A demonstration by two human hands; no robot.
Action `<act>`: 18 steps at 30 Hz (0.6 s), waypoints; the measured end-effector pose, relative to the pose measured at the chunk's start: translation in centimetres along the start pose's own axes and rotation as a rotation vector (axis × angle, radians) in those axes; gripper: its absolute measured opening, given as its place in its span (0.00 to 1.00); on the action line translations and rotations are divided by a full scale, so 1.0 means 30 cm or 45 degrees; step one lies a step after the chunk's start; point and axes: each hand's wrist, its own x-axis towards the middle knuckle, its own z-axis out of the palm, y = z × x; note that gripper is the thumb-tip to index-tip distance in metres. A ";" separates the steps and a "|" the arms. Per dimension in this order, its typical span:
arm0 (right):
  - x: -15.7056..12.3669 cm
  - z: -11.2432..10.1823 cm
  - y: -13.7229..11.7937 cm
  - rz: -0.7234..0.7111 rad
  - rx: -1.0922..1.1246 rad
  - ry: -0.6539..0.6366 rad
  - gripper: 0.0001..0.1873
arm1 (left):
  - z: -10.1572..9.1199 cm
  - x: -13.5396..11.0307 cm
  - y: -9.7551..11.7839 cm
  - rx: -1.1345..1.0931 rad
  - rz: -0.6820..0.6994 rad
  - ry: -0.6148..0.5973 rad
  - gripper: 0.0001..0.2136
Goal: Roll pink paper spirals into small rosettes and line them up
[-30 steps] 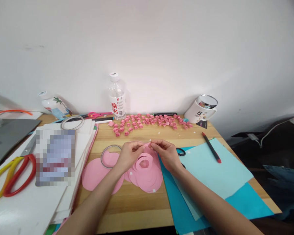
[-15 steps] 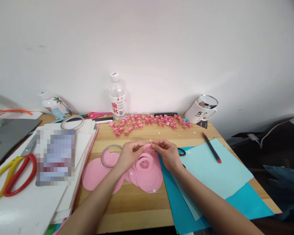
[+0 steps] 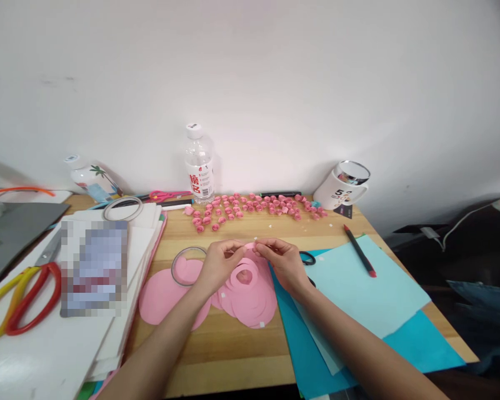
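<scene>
Between my two hands is a pink paper strip (image 3: pixel 250 246), with a curled end that hangs down in a loop. My left hand (image 3: pixel 219 265) pinches it from the left with thumb and fingertips. From the other side, my right hand (image 3: pixel 284 262) pinches the strip as well. Beneath them lie overlapping pink paper circles (image 3: pixel 256 312), with small white bits on some. More pink circles (image 3: pixel 156 297) are to the left, with a tape roll (image 3: pixel 173 270) resting on them. Several small rolled pink paper flowers (image 3: pixel 236 208) are spread along the back of the table.
A clear bottle (image 3: pixel 200 172) and a white mug (image 3: pixel 341 186) stand by the wall. Light blue paper (image 3: pixel 370 294) and a dark pen (image 3: pixel 359 251) are at right, near black-handled scissors (image 3: pixel 307 258). White sheets (image 3: pixel 37 355) with red-yellow scissors (image 3: pixel 33 297) are at left.
The hanging loop of the pink strip has shifted slightly and looks smaller. Both hands stay nearly in place, still pinching.
</scene>
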 end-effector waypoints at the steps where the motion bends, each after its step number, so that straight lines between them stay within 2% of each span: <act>1: 0.001 0.000 0.001 0.008 0.006 -0.010 0.12 | 0.000 0.001 0.000 -0.002 -0.003 0.003 0.09; 18: -0.002 0.005 -0.006 0.034 0.077 -0.020 0.11 | 0.000 0.002 -0.007 -0.010 0.014 -0.014 0.09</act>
